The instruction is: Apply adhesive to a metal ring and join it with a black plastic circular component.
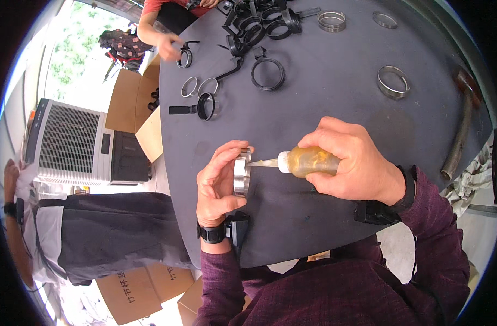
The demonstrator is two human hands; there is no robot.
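In my left hand (218, 182) I hold a shiny metal ring (242, 174) on edge, fingers over its top and thumb under it. My right hand (354, 160) is wrapped round a squeeze bottle (312, 162) with yellowish contents and a white cap. The bottle lies sideways, its thin nozzle (265, 163) pointing left, with the tip at the ring's right side. Whether the tip touches the metal, I cannot tell. Both hands are above the near part of the grey table (324, 108).
Black ring-shaped parts with handles (254, 27) are heaped at the far edge. Loose metal rings (393, 82) and a hammer (460, 130) lie to the right. A co-worker's hand (169, 48) reaches in at far left. Cardboard boxes (126, 103) and an air cooler (69, 141) stand left.
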